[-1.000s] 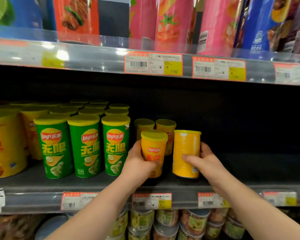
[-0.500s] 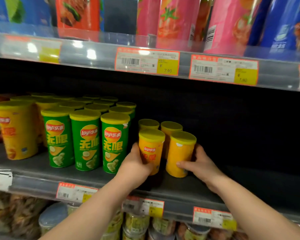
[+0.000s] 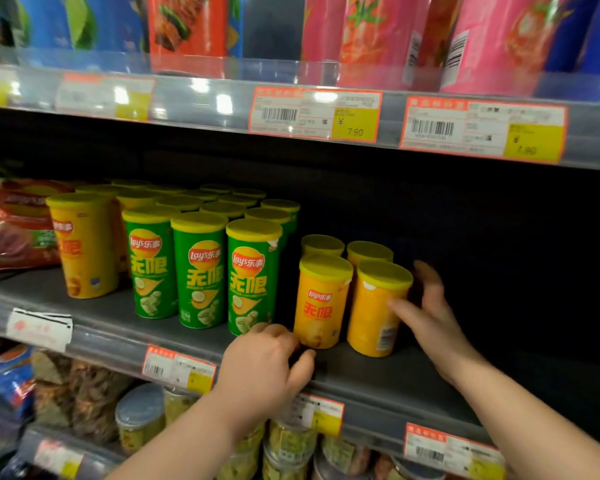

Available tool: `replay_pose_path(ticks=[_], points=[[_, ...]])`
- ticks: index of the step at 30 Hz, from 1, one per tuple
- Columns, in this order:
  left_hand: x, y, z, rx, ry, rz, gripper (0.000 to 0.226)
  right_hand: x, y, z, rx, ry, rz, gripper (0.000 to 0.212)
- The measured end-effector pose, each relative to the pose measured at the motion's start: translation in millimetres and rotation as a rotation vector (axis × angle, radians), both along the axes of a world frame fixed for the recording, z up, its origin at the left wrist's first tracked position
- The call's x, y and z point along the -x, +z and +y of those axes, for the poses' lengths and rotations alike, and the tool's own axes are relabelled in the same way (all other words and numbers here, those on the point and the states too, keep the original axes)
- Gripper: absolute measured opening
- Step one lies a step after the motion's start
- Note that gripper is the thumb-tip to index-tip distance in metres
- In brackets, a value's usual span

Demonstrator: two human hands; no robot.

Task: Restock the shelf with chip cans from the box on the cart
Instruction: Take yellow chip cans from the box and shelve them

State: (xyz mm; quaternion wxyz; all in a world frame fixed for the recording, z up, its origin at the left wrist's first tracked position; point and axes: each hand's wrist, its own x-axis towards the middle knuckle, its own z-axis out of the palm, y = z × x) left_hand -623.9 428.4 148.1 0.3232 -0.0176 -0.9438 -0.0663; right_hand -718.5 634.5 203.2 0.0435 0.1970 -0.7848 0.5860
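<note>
1. Four orange cans stand upright in a two-by-two block on the shelf (image 3: 378,372), just right of the green cans (image 3: 201,271); the front left can (image 3: 321,299) shows its label forward, the front right can (image 3: 374,306) shows its plain side, so it probably wants turning to face out.
2. The left hand (image 3: 264,368) sits low at the shelf edge, fingers curled loosely near the base of the front left can; it grips nothing, and whether it touches the can I cannot tell.
3. The right hand (image 3: 426,313) is spread, fingers apart, fingertips resting on the side of the front right can; it looks like a nudge to square the can against its neighbour, not a clamp.
4. The block hugs the green row, seemingly to keep flavours grouped; dark bare shelf to the right leaves room for more.
5. Around: taller orange cans (image 3: 84,244) and a red bag (image 3: 14,226) at far left; price tags (image 3: 314,114) on the rail above; tubs (image 3: 139,420) on the lower shelf.
6. Neither box nor cart is in view; the shelf above hangs low, so cans must go in from the front.
</note>
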Motion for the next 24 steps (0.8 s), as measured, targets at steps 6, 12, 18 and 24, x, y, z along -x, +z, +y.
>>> replay_pose_path(ticks=[6,12,18,24], points=[[1.1,-11.8,-1.3,0.032,0.01,0.161,0.033,-7.5,58.1,-17.9,-0.569,0.063,0.583,0.073],[0.0,-12.0,-0.6,0.014,0.019,0.134,0.033,2.2,72.5,-62.9,-1.176,0.258,0.643,0.085],[0.2,-12.2,-1.0,0.002,0.021,0.111,0.033,10.3,74.2,-87.0,-1.269,0.158,0.629,0.079],[1.1,-12.8,-1.5,-0.008,0.018,0.121,0.033,29.3,70.0,-104.6,-1.219,0.087,0.516,0.086]])
